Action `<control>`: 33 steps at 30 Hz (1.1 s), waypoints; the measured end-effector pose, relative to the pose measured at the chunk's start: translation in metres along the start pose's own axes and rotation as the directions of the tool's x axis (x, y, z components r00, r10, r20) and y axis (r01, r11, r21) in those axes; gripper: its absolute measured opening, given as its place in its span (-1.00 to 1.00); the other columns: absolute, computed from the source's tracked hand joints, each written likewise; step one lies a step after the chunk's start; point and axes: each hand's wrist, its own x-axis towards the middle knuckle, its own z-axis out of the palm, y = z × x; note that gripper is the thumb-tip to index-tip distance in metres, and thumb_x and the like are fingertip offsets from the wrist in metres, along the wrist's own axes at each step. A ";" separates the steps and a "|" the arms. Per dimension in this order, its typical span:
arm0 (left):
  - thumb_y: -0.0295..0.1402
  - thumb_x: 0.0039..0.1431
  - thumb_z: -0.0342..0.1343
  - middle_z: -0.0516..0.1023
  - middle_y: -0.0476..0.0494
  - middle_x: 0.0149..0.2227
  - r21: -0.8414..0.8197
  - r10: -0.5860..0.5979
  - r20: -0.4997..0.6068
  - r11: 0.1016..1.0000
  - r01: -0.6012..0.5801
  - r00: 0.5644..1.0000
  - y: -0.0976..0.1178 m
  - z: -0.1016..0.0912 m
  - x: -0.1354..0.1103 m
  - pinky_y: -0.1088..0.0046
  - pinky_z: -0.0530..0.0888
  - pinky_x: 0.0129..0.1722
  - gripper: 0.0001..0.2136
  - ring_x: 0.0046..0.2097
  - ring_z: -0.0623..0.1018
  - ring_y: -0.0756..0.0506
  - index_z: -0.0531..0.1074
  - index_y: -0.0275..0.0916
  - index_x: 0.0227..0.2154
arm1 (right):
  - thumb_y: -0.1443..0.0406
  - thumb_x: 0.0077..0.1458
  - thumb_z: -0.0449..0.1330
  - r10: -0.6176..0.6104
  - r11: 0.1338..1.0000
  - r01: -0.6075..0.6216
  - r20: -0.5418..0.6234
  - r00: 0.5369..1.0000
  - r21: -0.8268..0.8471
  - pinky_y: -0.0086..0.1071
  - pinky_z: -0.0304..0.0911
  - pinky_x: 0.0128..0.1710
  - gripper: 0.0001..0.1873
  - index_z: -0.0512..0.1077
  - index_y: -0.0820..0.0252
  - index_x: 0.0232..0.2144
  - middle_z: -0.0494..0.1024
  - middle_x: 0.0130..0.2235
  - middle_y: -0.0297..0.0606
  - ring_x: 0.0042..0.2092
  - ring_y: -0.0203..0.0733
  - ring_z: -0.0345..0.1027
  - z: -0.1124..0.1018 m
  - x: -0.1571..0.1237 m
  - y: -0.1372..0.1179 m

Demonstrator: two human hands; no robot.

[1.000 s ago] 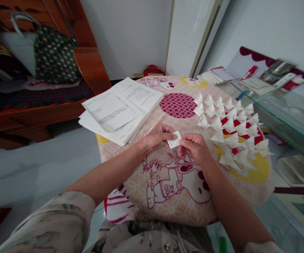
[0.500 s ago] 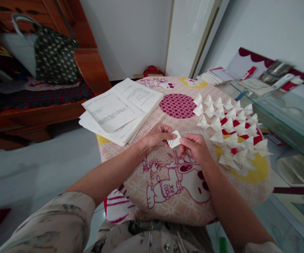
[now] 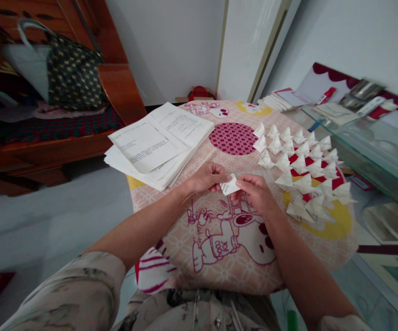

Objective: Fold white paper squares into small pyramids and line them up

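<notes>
A small folded piece of printed white paper [image 3: 230, 186] is held between my two hands above the table. My left hand [image 3: 208, 177] pinches its left edge between thumb and fingers. On the other side, my right hand [image 3: 253, 189] grips the right edge, thumb on top. Several folded paper pieces [image 3: 298, 163] with pointed tips stand in rows on the right of the table. To the left lies a stack of printed sheets [image 3: 161, 142], the top one creased.
A patterned pink cloth [image 3: 171, 239] covers the round table. Beyond its right side is a glass shelf [image 3: 374, 138] with cups and small items. A wooden bench [image 3: 119, 92] with a dark patterned bag [image 3: 75, 73] stands at the left.
The folded paper has tilted slightly and its outline between my fingers looks different. Both hands stay in nearly the same place, still gripping it.
</notes>
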 end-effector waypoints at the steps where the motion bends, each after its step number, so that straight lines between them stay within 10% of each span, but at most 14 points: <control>1: -0.08 -0.08 0.40 0.39 0.06 -0.71 0.019 -0.011 0.019 1.000 0.010 1.000 0.001 0.001 -0.001 0.67 0.17 -0.71 -0.57 -0.70 0.30 0.15 0.35 -0.31 -0.63 | 0.10 -0.01 0.33 0.009 1.000 -0.009 -0.004 1.000 0.013 -0.46 0.27 -0.61 -0.71 0.50 0.22 -0.47 0.56 -0.54 -0.29 -0.58 -0.29 0.38 0.001 0.001 0.001; 12: -0.03 -0.12 0.42 0.59 -0.13 -0.43 -0.116 0.109 0.099 0.988 -0.097 0.989 -0.011 0.008 0.005 0.56 0.49 -0.48 -0.53 -0.46 0.55 0.03 0.50 -0.38 -0.37 | 0.15 -0.07 0.36 -0.065 0.993 0.088 -0.272 0.960 0.075 -0.50 0.15 -0.71 -0.76 0.46 0.17 -0.50 0.52 -0.56 -0.35 -0.61 -0.33 0.32 0.003 0.004 0.001; 24: -0.25 0.01 0.32 0.55 -0.08 -0.46 -0.046 0.201 -0.078 0.978 -0.205 0.976 -0.012 0.013 0.005 0.57 0.42 -0.49 -0.74 -0.47 0.50 0.05 0.47 -0.36 -0.38 | 0.19 -0.11 0.38 -0.047 0.999 0.042 -0.228 0.973 -0.029 -0.52 0.17 -0.68 -0.78 0.50 0.22 -0.52 0.54 -0.58 -0.31 -0.61 -0.35 0.33 0.003 0.003 -0.001; 29: -0.28 0.10 0.23 0.49 -0.02 -0.49 0.223 0.299 -0.154 0.939 -0.262 0.942 -0.012 0.011 0.003 0.57 0.33 -0.52 -0.81 -0.50 0.44 0.06 0.47 -0.34 -0.40 | 0.17 -0.13 0.39 -0.058 0.998 0.050 -0.272 0.960 -0.037 -0.50 0.18 -0.68 -0.76 0.51 0.23 -0.49 0.52 -0.60 -0.34 -0.62 -0.33 0.32 0.005 0.004 -0.001; 33: -0.40 0.17 0.14 0.49 -0.04 -0.46 0.725 0.599 -0.171 0.614 -0.313 0.782 -0.010 0.005 0.000 0.51 0.33 -0.41 -0.90 -0.42 0.42 0.03 0.46 -0.31 -0.42 | 0.22 -0.19 0.39 -0.073 0.996 0.082 -0.344 0.936 0.014 -0.45 0.29 -0.61 -0.73 0.54 0.23 -0.37 0.58 -0.54 -0.31 -0.55 -0.26 0.42 0.003 0.007 0.000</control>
